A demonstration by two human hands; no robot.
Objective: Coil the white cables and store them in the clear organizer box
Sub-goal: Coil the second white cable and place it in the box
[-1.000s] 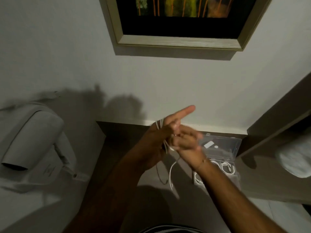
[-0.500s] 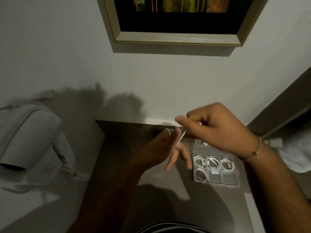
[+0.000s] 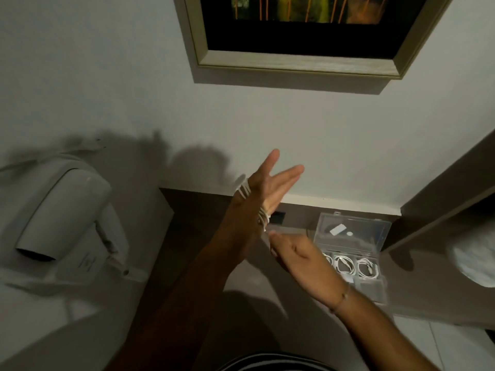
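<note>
While a white cable point(image 3: 243, 190) sits wound in loops around the raised left hand point(image 3: 263, 187), fingers spread | right hand point(image 3: 296, 251) hovers just below, grip open and empty | clear box point(image 3: 351, 253) rests on the bench point(image 3: 203, 236) right of both hands, lid up, coiled cables inside.

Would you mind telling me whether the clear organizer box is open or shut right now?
Open. The clear organizer box has its lid tilted up at the back, leaving coiled white cables exposed in the compartments.
</note>
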